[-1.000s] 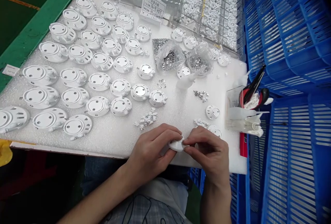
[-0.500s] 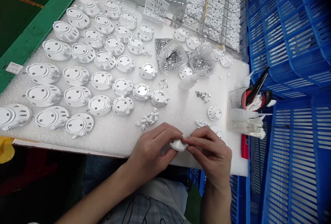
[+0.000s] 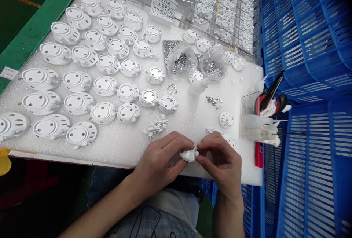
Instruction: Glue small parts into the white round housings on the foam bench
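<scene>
My left hand (image 3: 165, 155) grips a white oval plastic part (image 3: 187, 155) by its left side, just above the table's front edge. At the part's right end, the thumb and forefinger of my right hand (image 3: 221, 161) are closed around a small white piece (image 3: 196, 153) that sits against it; the fingertips partly hide it. Beyond my left hand lies a heap of small white pieces (image 3: 155, 126). Another small white heap (image 3: 213, 130) and a round white part (image 3: 226, 119) are just past my right hand.
Rows of similar white parts (image 3: 103, 85) cover the foam sheet's left half. Bags of small metal bits (image 3: 180, 63) and a white squeeze bottle (image 3: 198, 87) stand mid-table. Clear trays (image 3: 225, 21) line the back. Scissors (image 3: 271, 95) rise from a clear box beside blue crates (image 3: 308, 157).
My right forefinger and thumb have shifted slightly and spread a little, showing more of the small piece at the part's right end. My left hand keeps its hold.
</scene>
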A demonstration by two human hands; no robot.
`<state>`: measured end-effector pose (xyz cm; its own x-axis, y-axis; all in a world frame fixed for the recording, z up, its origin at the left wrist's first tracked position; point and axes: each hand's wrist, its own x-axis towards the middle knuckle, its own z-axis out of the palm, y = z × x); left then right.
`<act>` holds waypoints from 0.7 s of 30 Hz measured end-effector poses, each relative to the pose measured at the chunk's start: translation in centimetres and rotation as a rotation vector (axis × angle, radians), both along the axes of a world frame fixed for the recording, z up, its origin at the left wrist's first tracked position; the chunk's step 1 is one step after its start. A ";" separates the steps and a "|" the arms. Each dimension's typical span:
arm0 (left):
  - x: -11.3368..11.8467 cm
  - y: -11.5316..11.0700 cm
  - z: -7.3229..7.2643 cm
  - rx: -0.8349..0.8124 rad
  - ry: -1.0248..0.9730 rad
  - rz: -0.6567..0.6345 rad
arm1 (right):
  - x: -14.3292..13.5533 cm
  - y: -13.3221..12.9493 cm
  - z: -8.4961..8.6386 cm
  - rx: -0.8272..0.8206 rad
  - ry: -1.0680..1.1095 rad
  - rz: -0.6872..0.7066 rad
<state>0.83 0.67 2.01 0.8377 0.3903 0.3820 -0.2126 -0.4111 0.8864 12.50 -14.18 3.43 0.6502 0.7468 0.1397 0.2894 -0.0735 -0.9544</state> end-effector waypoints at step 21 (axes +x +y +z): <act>-0.1 0.0 0.2 -0.024 0.032 0.005 | 0.2 -0.1 0.3 -0.018 0.020 0.072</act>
